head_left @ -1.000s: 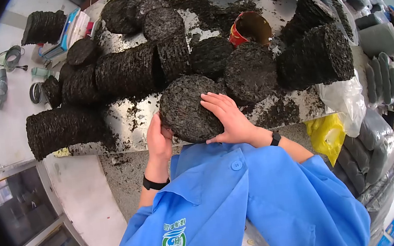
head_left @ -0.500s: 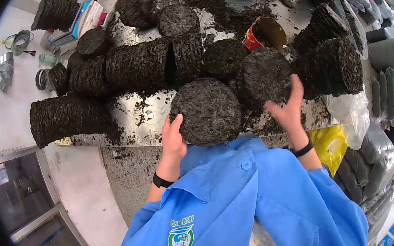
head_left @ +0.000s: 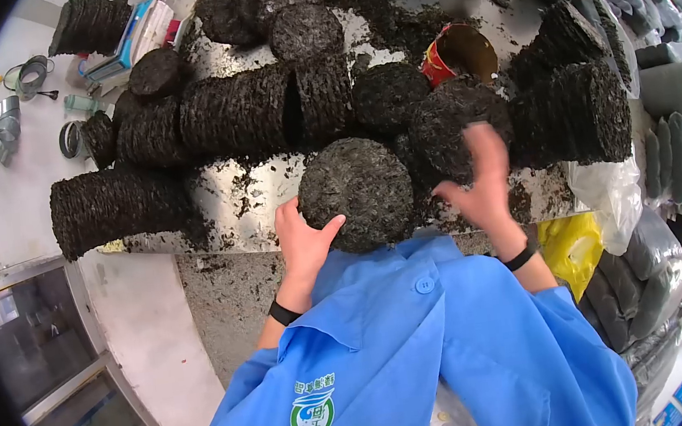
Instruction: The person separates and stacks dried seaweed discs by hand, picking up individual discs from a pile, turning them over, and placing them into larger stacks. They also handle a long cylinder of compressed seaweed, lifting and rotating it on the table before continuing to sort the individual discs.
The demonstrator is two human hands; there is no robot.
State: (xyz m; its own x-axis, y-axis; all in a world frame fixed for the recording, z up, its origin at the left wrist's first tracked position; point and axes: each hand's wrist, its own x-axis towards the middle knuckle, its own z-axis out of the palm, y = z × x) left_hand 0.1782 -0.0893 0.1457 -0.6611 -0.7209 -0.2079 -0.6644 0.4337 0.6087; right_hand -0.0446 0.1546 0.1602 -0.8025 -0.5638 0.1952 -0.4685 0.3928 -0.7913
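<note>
Near the table's front edge is a round dark disc point(head_left: 357, 193), its flat face toward me. My left hand point(head_left: 307, 235) grips the disc's left side, thumb on its face and fingers at the rim. To the right, my right hand point(head_left: 481, 184) is open and slightly blurred, thumb and fingers apart, in front of a second round disc point(head_left: 453, 129). Whether its fingertips touch that disc I cannot tell. Behind the two discs lies another dark round stack point(head_left: 391, 98).
Rows of dark discs on edge point(head_left: 237, 111) extend left across the littered metal table point(head_left: 243, 199). More stacks point(head_left: 570, 115) stand at the right, by a red container point(head_left: 460, 55). A yellow bag point(head_left: 572, 250) and clear plastic point(head_left: 604, 200) hang below the right edge.
My right hand has moved left, toward the held disc. My left thumb now lies further across the disc's face, and the disc has shifted slightly.
</note>
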